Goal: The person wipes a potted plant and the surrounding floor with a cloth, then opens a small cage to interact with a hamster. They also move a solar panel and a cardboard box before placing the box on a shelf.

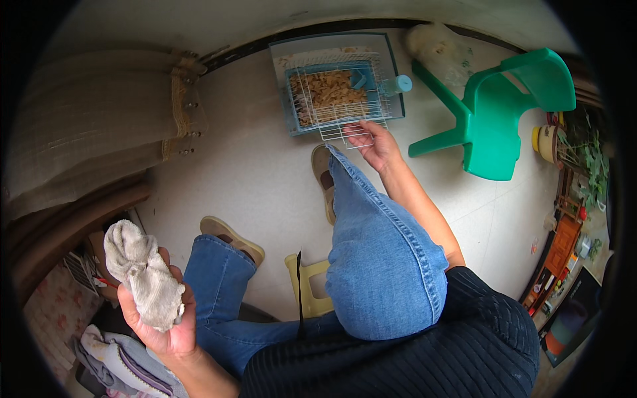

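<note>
My left hand is at the lower left, palm up, holding a crumpled, greyish-white knit cloth, perhaps a sock or glove. Farther forward, my right hand grips the near edge of a white wire panel with its fingers through the bars. That panel juts from the near side of a small wire cage with a blue base. Wood shavings cover the cage floor, and a blue piece lies among them. A bottle with a light-blue cap is at the cage's right side.
The cage sits in a larger bluish tray on the pale floor. To its right are a green plastic chair and a clear plastic bag. A yellow plastic stool is beneath me. Curtains hang left; potted plants stand right.
</note>
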`<move>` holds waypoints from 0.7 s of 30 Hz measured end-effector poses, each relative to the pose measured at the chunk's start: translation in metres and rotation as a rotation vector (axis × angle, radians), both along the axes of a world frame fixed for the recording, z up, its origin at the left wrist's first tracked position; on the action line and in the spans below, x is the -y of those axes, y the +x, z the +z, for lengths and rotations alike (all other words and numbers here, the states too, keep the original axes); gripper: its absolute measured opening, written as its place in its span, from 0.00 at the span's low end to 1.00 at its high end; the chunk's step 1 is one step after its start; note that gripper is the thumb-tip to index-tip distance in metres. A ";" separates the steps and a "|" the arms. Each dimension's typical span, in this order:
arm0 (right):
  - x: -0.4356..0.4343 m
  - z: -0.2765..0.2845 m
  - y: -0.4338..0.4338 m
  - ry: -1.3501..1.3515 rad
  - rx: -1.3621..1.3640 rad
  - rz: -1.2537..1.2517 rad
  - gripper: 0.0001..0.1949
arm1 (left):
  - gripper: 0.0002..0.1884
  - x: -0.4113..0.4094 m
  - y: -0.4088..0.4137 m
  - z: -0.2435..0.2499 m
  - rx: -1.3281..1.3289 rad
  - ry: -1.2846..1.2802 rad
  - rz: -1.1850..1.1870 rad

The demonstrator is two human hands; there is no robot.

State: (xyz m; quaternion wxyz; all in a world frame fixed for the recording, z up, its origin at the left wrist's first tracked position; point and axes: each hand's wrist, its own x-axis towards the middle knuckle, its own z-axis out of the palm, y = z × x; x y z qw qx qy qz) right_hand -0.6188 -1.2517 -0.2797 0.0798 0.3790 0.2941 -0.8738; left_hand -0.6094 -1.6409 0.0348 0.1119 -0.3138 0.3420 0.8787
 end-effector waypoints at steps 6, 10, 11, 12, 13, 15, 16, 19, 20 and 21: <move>0.002 0.003 -0.001 0.001 0.018 -0.010 0.08 | 0.26 -0.002 0.000 0.002 0.017 0.001 0.017; 0.002 0.003 -0.001 -0.015 0.011 0.000 0.08 | 0.26 -0.001 0.000 0.001 0.023 -0.024 0.034; 0.002 0.003 -0.002 -0.021 0.007 0.005 0.08 | 0.26 0.000 0.001 0.001 0.021 -0.023 0.030; 0.001 0.002 -0.002 -0.021 0.004 0.013 0.08 | 0.26 0.000 0.001 0.000 0.015 -0.014 0.023; 0.000 0.001 -0.003 -0.021 0.001 0.020 0.08 | 0.26 0.000 0.000 0.000 0.010 -0.005 0.016; -0.001 0.000 -0.003 -0.014 0.001 0.020 0.08 | 0.26 0.001 0.000 -0.001 0.009 0.001 0.011; -0.001 -0.001 -0.003 -0.007 0.005 0.013 0.08 | 0.26 0.001 0.000 -0.001 0.014 -0.002 0.014; 0.000 -0.001 -0.003 -0.006 0.012 -0.010 0.07 | 0.26 0.002 0.001 -0.002 0.025 -0.013 0.028; 0.000 -0.001 -0.003 -0.009 0.014 -0.017 0.07 | 0.26 0.002 0.001 -0.002 0.028 -0.017 0.033; -0.001 -0.003 -0.002 -0.010 -0.002 -0.008 0.07 | 0.26 0.001 0.000 -0.002 0.038 -0.034 0.040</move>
